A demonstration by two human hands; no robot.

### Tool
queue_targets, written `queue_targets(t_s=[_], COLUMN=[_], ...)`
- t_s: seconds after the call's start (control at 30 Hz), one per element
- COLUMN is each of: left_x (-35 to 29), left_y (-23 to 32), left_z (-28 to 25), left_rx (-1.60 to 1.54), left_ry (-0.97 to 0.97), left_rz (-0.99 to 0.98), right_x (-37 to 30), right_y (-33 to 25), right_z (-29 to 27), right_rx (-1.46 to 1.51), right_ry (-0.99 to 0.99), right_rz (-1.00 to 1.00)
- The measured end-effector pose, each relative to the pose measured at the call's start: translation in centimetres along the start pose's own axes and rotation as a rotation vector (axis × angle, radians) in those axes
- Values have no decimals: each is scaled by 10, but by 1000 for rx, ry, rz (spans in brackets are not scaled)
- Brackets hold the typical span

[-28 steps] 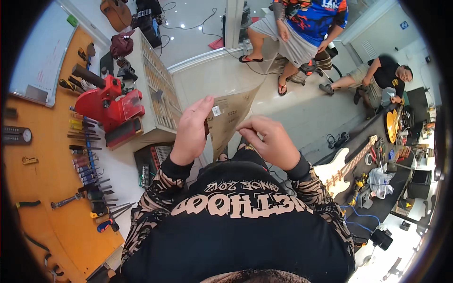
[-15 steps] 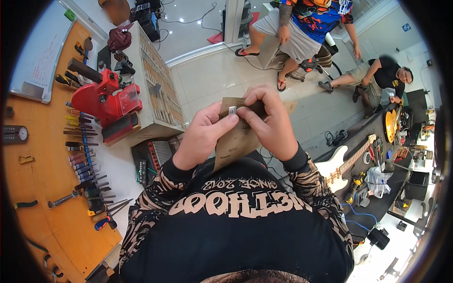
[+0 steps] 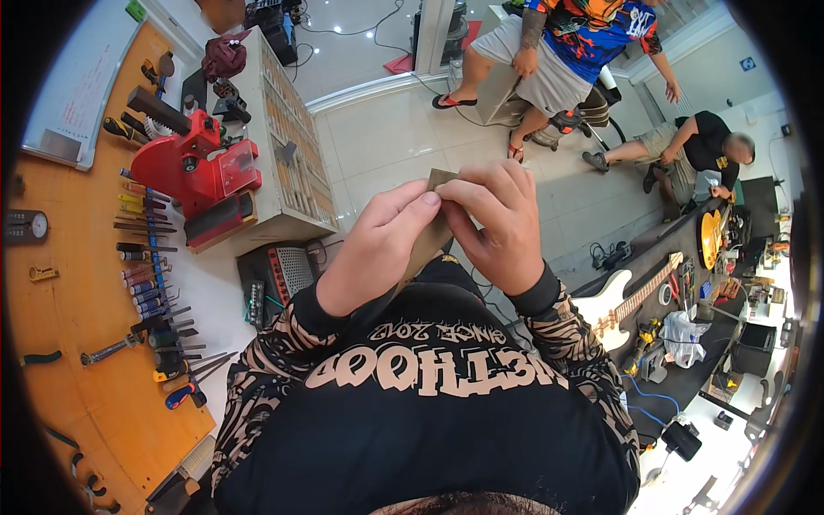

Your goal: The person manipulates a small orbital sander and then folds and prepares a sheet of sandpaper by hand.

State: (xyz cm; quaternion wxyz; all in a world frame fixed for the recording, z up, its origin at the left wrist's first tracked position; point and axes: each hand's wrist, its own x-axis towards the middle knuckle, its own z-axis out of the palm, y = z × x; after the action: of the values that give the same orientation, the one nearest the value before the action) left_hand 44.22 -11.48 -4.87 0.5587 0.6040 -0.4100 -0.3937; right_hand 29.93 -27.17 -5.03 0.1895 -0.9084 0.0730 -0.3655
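A brown sheet of sandpaper (image 3: 424, 251) is held up before my chest, tilted, with its top end showing above my fingertips. My left hand (image 3: 371, 247) is closed on it, thumb pressed along its face. My right hand (image 3: 498, 221) is closed too, its thumb and index finger pinched together beside the left thumb tip, its other fingers curled. Whatever sits between the two sets of fingertips is hidden.
To the left, a red machine (image 3: 196, 163) stands by a wooden drawer cabinet (image 3: 296, 163), near an orange tool board (image 3: 73, 300). On the right, a dark bench carries a white guitar (image 3: 605, 313) and tools. Two people (image 3: 562, 69) sit ahead.
The small pale piece at my fingertips has gone out of sight. My hands have turned and drawn closer, and the sandpaper now shows narrower, its printed face turned away.
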Motion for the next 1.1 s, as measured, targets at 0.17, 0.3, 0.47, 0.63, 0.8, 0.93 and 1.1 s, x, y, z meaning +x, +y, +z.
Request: queue_targets(t_s=[0.17, 0.3, 0.47, 0.63, 0.8, 0.93, 1.1], left_x=[-2, -5, -11, -10, -7, -1, -4], left_y=[12, 12, 2, -3, -1, 7, -1], left_z=[-2, 7, 1, 12, 4, -5, -3], left_rx=[11, 73, 439, 340, 280, 330, 410], left_ry=[4, 101, 73, 161, 81, -44, 8], left_rz=[-124, 81, 285, 343, 329, 424, 425], right_x=[0, -1, -8, -12, -17, -14, -13], right_y=[1, 0, 0, -3, -1, 1, 3], right_z=[-4, -4, 5, 8, 9, 3, 0], right_rx=[-27, -66, -67, -87, -10, -66, -75], right_ry=[-7, -30, -3, 2, 64, 43, 4], right_rz=[-53, -80, -55, 9, 77, 19, 1])
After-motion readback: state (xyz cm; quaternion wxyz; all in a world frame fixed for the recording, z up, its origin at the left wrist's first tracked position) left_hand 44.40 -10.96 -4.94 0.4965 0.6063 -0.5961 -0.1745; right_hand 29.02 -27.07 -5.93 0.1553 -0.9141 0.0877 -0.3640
